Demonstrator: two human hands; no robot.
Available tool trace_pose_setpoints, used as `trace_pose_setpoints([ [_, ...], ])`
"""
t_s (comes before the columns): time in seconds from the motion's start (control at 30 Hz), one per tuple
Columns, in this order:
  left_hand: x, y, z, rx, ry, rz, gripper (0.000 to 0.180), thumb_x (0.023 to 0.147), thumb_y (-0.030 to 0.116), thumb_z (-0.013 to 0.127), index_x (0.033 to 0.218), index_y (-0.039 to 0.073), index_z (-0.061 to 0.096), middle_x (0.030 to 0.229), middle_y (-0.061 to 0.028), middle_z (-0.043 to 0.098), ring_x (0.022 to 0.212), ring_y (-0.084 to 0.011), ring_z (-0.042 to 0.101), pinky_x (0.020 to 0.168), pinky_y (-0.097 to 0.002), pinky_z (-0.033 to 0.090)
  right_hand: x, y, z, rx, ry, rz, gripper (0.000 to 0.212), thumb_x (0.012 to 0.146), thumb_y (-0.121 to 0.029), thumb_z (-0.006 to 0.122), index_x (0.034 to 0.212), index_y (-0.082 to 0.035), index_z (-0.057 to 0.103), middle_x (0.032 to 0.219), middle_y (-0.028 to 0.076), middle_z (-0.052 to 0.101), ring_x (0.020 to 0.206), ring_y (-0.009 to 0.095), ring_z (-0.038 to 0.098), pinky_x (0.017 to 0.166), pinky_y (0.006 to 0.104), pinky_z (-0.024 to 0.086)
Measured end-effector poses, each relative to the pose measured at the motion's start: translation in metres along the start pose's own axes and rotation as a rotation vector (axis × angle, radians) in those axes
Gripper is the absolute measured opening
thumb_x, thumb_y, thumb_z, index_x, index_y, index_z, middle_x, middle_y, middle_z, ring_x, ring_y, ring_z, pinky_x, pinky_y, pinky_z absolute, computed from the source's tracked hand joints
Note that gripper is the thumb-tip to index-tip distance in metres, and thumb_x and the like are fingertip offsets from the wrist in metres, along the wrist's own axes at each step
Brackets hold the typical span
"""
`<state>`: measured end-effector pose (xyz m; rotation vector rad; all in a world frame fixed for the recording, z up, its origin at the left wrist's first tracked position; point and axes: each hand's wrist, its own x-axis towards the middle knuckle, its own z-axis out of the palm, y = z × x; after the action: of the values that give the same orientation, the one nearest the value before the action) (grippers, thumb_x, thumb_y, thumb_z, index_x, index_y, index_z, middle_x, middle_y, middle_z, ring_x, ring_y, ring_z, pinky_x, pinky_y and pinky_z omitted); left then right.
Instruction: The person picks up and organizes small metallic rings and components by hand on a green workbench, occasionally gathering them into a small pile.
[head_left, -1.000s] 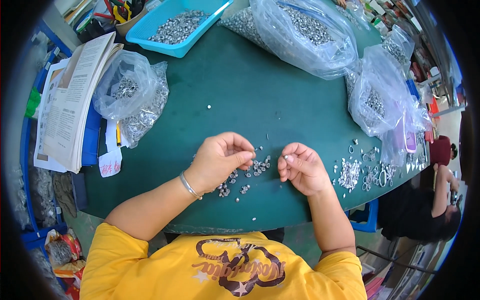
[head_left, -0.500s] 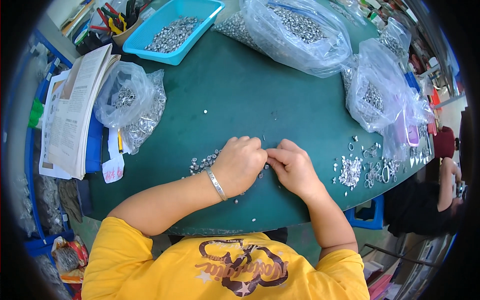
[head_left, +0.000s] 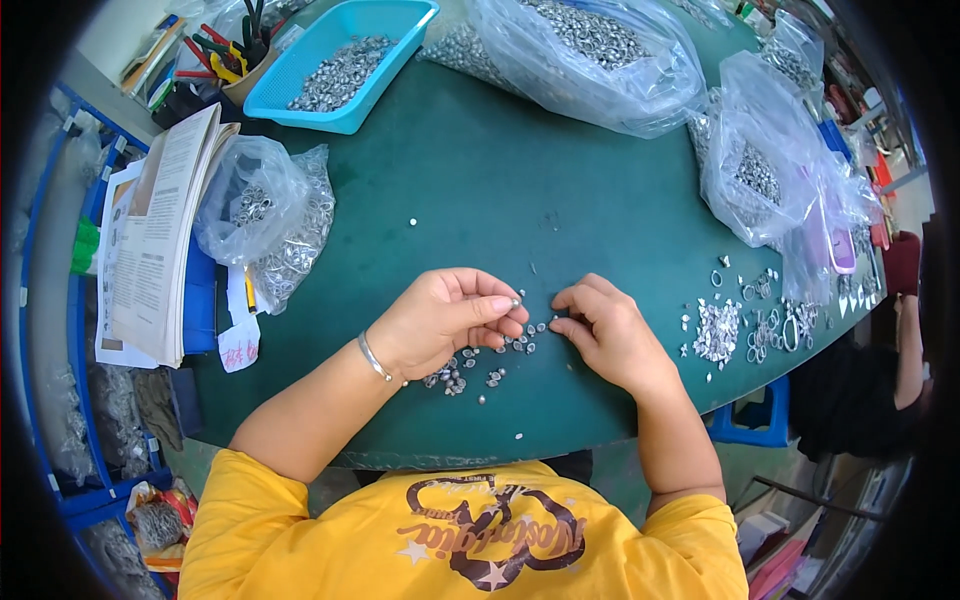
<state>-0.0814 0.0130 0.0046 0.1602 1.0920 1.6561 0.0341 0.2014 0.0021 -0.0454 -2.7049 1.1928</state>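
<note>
My left hand (head_left: 440, 318) is turned partly palm up, with a silver bracelet on its wrist. Between its thumb and index finger sits a small rounded silver metal piece (head_left: 516, 303). A short gap to the right, my right hand (head_left: 608, 330) has thumb and fingertips pressed together in a pinch; a tiny pale speck shows at the tips, too small to name. Loose silver metal pieces (head_left: 447, 379) of similar size lie on the green tabletop (head_left: 440, 190) beneath and beside my left hand, some of them between the two hands.
A blue basket (head_left: 262, 100) of metal pieces stands at the back left, near pliers (head_left: 225, 65). Clear bags (head_left: 640, 105) of silver parts line the back and right. Sorted small parts (head_left: 717, 332) lie at right. Papers (head_left: 165, 230) stand at left. Another person's arm (head_left: 908, 350) shows far right.
My hands have come apart from where they met. The left one has rolled open toward palm up, showing the metal piece; the right one has shifted slightly right.
</note>
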Motion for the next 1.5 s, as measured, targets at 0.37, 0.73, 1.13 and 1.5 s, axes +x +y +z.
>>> trace_pose_setpoints([
  [0.37,-0.001,-0.001,-0.005,-0.329,-0.058,-0.086,0.013,0.084,0.005,0.055,0.096,0.001,0.057,0.086,-0.0109,0.062,0.07,-0.0145,0.061,0.063,-0.0242,0.051,0.005,0.007,-0.013,1.484,-0.106,0.37,0.006,0.082,0.0,0.054,0.087,-0.001,0.053,0.077,0.011,0.057,0.054,0.009,0.046,0.044,0.0189,0.034],
  [0.73,0.012,-0.016,-0.002,1.481,0.095,0.77,0.006,0.072,0.005,0.069,0.076,0.005,0.065,0.068,-0.0074,0.053,0.057,-0.0194,0.052,0.054,-0.028,0.044,0.001,0.003,0.004,0.372,-0.052,0.106,0.006,0.08,-0.01,0.061,0.08,-0.004,0.061,0.067,0.009,0.056,0.059,0.02,0.056,0.054,0.0327,0.045],
  [1.13,0.003,0.005,0.004,0.446,0.142,0.149,0.007,0.079,0.002,0.06,0.085,0.002,0.056,0.07,-0.0006,0.054,0.057,-0.0047,0.048,0.046,-0.0176,0.039,-0.002,-0.003,0.012,0.218,-0.046,0.102,0.009,0.081,-0.012,0.06,0.084,-0.003,0.061,0.069,0.005,0.058,0.061,0.016,0.056,0.054,0.0282,0.045],
  [1.5,0.012,-0.018,0.008,1.486,0.071,0.685,0.014,0.07,-0.001,0.066,0.084,0.002,0.064,0.076,-0.0109,0.052,0.07,-0.0273,0.055,0.061,-0.0328,0.047,-0.004,-0.008,0.003,0.132,-0.155,-0.019,0.008,0.075,-0.01,0.065,0.081,-0.004,0.065,0.074,0.012,0.063,0.067,0.026,0.06,0.06,0.0324,0.049],
])
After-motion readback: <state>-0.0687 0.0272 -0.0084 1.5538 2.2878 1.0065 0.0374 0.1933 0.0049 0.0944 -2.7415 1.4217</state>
